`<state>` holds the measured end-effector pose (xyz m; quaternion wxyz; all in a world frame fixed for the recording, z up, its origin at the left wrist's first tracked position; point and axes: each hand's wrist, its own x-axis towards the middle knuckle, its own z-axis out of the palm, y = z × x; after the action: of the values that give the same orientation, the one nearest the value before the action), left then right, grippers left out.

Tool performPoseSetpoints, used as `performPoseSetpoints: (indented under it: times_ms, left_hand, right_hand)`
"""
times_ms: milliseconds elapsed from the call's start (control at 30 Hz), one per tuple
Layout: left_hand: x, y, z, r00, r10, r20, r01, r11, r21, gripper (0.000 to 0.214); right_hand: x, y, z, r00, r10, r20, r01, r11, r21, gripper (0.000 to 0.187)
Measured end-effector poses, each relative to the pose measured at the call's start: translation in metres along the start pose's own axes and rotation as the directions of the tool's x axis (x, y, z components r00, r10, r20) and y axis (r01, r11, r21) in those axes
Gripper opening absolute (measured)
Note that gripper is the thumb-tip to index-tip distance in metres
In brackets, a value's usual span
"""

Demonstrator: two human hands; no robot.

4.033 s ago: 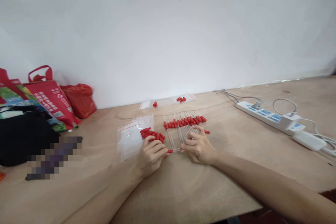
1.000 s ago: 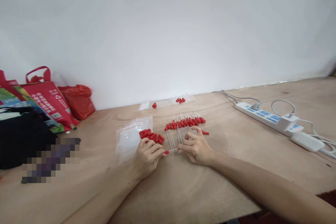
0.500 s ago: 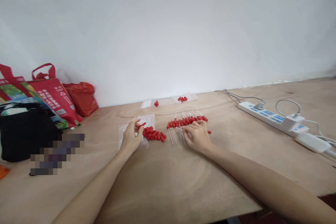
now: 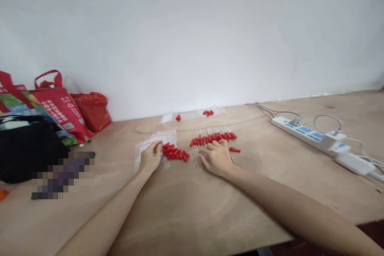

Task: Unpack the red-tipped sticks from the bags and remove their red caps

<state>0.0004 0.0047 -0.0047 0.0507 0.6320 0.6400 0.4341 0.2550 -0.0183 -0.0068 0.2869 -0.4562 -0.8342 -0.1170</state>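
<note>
My left hand (image 4: 151,157) has its fingers pinched together at the left edge of a pile of red rubber dropper bulbs (image 4: 177,153); what is between the fingertips, if anything, is hidden. Beneath that hand and the pile lies a clear zip bag (image 4: 140,151). My right hand (image 4: 216,157) rests palm down, fingers apart, over thin clear tubes (image 4: 195,157) on the table. Just beyond it, a row of droppers with red bulbs (image 4: 201,140) lies side by side, tubes pointing away. One loose red bulb (image 4: 235,150) sits right of this hand.
Bags with red bulbs (image 4: 208,113) lie by the wall. A white power strip (image 4: 309,134) with plugs and cables stands on the right. On the left are a red printed bag (image 4: 57,106), a red plastic bag (image 4: 94,112) and a black bag (image 4: 27,152) on the wooden table (image 4: 180,216).
The red bulb in my left fingertips no longer shows. My right hand has shifted slightly left and down onto the tubes, and its fingers have spread. The loose bulb on the right shows more fully.
</note>
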Motion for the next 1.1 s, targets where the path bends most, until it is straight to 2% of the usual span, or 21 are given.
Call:
performPoseSetpoints:
  times_ms: [100,167,233,300,367,500,633,733,800,900,933,1000,1067,1100]
  left_hand:
    - [-0.002,0.005,-0.005,0.996,0.050,-0.072,-0.046,0.997,0.062,0.029]
    - [-0.004,0.012,-0.009,0.984,0.145,-0.105,-0.131,0.983,0.125,0.027]
    - [-0.004,0.025,-0.009,0.968,0.249,-0.042,-0.238,0.955,0.178,0.024]
    - [-0.003,0.042,-0.004,0.950,0.297,0.095,-0.311,0.920,0.239,0.022]
    - [0.001,0.060,0.006,0.941,0.254,0.225,-0.318,0.891,0.325,0.021]
    - [0.017,0.086,0.034,0.921,0.041,0.387,-0.231,0.858,0.458,0.025]
    - [0.035,0.094,0.053,0.896,-0.087,0.435,-0.142,0.873,0.467,0.021]
    - [0.043,0.096,0.047,0.897,-0.138,0.421,-0.079,0.885,0.459,0.019]
    - [0.040,0.098,0.035,0.917,-0.129,0.376,-0.062,0.888,0.455,0.020]
    - [0.020,0.097,0.016,0.961,0.024,0.277,-0.146,0.892,0.429,0.016]
    - [0.010,0.094,0.011,0.952,0.187,0.242,-0.272,0.881,0.388,0.014]
    - [-0.014,0.087,0.005,0.875,0.425,0.234,-0.481,0.820,0.311,0.009]
    - [-0.035,0.079,0.003,0.788,0.574,0.224,-0.615,0.750,0.242,0.008]
    - [-0.043,0.075,0.004,0.759,0.619,0.201,-0.651,0.729,0.212,0.008]
  right_hand:
    - [-0.002,-0.001,-0.004,1.000,-0.002,-0.007,0.003,0.999,0.046,0.034]
    - [-0.002,0.001,-0.005,0.999,0.022,-0.033,-0.020,0.997,0.069,0.035]
    - [-0.003,0.006,-0.006,0.996,0.065,-0.062,-0.059,0.995,0.080,0.034]
    - [-0.003,0.014,-0.007,0.990,0.109,-0.088,-0.101,0.991,0.083,0.034]
    - [-0.004,0.024,-0.009,0.982,0.149,-0.113,-0.140,0.986,0.087,0.034]
    - [-0.007,0.040,-0.018,0.960,0.234,-0.153,-0.221,0.970,0.098,0.033]
    - [-0.008,0.048,-0.022,0.945,0.286,-0.159,-0.275,0.957,0.092,0.034]
    - [-0.008,0.050,-0.019,0.948,0.284,-0.145,-0.272,0.957,0.097,0.033]
    - [-0.009,0.049,-0.015,0.952,0.268,-0.150,-0.250,0.960,0.129,0.030]
    - [-0.010,0.045,-0.013,0.957,0.206,-0.205,-0.169,0.969,0.182,0.028]
    - [-0.010,0.044,-0.013,0.961,0.163,-0.224,-0.122,0.975,0.186,0.032]
    - [-0.011,0.039,-0.015,0.971,0.043,-0.237,-0.003,0.986,0.165,0.042]
    - [-0.012,0.033,-0.016,0.972,-0.095,-0.214,0.125,0.983,0.133,0.045]
    - [-0.013,0.030,-0.016,0.968,-0.156,-0.199,0.182,0.975,0.124,0.043]
